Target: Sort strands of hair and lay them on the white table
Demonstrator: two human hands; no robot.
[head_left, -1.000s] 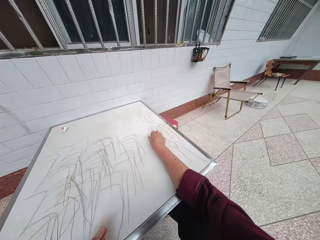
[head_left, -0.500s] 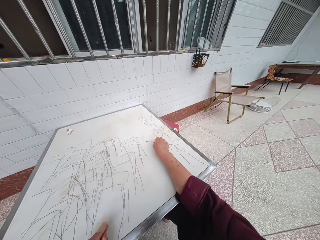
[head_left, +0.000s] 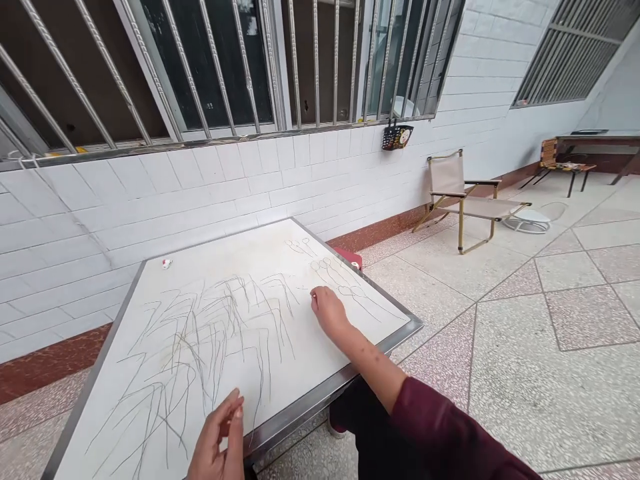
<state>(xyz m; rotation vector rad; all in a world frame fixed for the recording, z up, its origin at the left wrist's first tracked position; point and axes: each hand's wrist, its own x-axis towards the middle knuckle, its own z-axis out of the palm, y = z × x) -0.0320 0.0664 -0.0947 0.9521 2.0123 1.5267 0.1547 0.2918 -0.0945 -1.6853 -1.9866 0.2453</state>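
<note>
On the white tabletop (head_left: 260,247) lie many thin dark wire-like strands. Those in the middle and on the left, such as one bent strand (head_left: 261,363), have sharp bends and overlap. Toward the right edge, other strands end in small round loops (head_left: 345,291). My right hand (head_left: 330,312) is closed in a pinch just left of these looped strands; what its fingertips hold is too fine to make out. Near the front edge, my left hand (head_left: 220,437) has thumb and fingers drawn together above the table; anything between them is too thin to name.
A small white and red item (head_left: 167,264) sits at the table's far left corner. Beyond the right edge are a red stool (head_left: 349,256) and a folding chair (head_left: 467,193). A tiled wall (head_left: 225,190) with a barred window runs behind; a black basket (head_left: 397,137) hangs there.
My left hand has come up into view over the front of the table. My right hand has drawn slightly back toward me. The view has shifted, and a looped strand left of it no longer shows.
</note>
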